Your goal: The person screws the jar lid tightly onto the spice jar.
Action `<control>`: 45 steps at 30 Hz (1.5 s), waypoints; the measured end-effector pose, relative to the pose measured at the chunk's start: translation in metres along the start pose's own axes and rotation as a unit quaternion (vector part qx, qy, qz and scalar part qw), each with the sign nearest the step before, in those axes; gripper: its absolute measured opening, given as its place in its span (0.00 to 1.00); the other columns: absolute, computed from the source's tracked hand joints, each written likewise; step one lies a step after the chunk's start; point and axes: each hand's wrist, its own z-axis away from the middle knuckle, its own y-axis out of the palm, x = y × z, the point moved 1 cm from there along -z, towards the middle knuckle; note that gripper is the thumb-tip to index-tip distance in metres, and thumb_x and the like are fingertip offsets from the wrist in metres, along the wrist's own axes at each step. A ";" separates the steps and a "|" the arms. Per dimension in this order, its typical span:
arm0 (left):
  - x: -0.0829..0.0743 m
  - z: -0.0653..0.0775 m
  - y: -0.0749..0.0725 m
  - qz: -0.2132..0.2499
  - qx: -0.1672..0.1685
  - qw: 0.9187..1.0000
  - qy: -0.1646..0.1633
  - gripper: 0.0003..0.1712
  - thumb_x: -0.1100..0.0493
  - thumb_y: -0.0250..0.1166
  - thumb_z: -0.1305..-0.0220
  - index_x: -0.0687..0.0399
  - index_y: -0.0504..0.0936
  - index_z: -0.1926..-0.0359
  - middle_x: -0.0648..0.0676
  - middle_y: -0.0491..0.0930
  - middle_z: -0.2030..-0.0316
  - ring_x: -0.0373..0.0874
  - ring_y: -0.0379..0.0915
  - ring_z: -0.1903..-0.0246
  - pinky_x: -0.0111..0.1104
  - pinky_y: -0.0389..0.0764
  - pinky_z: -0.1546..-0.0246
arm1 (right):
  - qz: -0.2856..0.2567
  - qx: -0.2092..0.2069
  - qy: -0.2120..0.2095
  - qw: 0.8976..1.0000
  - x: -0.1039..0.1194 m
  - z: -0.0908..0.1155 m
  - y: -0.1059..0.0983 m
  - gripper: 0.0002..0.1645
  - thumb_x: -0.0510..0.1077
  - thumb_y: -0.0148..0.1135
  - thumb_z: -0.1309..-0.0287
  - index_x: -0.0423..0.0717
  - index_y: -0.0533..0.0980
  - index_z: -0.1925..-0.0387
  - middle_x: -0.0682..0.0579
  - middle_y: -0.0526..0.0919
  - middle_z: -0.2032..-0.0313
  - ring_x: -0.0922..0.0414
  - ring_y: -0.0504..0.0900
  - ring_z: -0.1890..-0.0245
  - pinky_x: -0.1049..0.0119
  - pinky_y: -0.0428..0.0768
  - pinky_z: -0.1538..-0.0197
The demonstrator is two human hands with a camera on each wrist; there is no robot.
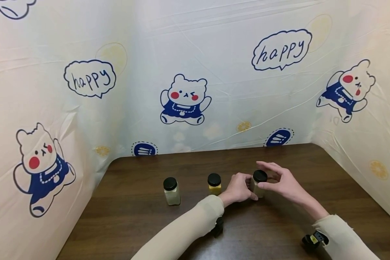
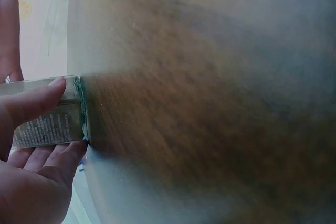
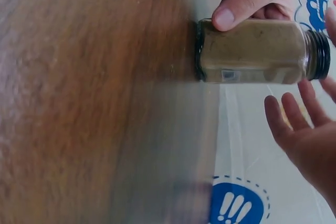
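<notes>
A square glass spice jar (image 3: 252, 51) of brownish powder stands upright on the table, its black lid (image 1: 260, 176) on. Low on its body, the left hand (image 1: 238, 187) grips it with thumb and fingers on opposite sides. A printed label on the jar (image 2: 47, 127) faces the left wrist camera. Around the lid, the right hand (image 1: 281, 183) is held with fingers spread and thumb apart. In the right wrist view the right hand's fingertips (image 3: 273, 109) are straight, some close by the lid.
To the left stand a jar of yellow powder (image 1: 214, 188) and a jar of pale powder (image 1: 173, 196), both black-lidded. The dark wooden table (image 1: 133, 224) is bordered by a printed white curtain (image 1: 214, 47) at the back and sides.
</notes>
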 end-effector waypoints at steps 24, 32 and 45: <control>0.001 -0.002 0.000 -0.003 0.002 1.000 0.005 0.28 0.64 0.88 0.54 0.53 0.89 0.50 0.44 0.89 0.60 0.32 0.82 0.61 0.27 0.83 0.56 | -0.097 0.097 -0.003 0.990 -0.010 0.002 -0.013 0.31 0.33 0.58 0.24 0.32 0.66 0.25 0.31 0.71 0.29 0.61 0.77 0.33 0.70 0.78 0.38; 0.003 -0.003 0.001 -0.005 0.000 1.000 0.009 0.28 0.64 0.88 0.54 0.53 0.89 0.49 0.43 0.88 0.61 0.31 0.81 0.62 0.26 0.82 0.57 | -0.059 0.065 0.003 0.996 -0.009 0.001 -0.012 0.30 0.33 0.65 0.29 0.33 0.72 0.28 0.34 0.78 0.34 0.55 0.84 0.41 0.67 0.83 0.44; 0.002 -0.001 0.000 -0.005 -0.004 1.000 0.010 0.26 0.65 0.88 0.55 0.52 0.90 0.53 0.43 0.88 0.62 0.31 0.81 0.63 0.26 0.82 0.59 | 0.016 0.011 -0.021 1.000 -0.002 0.000 -0.006 0.26 0.35 0.72 0.35 0.36 0.80 0.36 0.40 0.84 0.42 0.51 0.87 0.52 0.66 0.84 0.50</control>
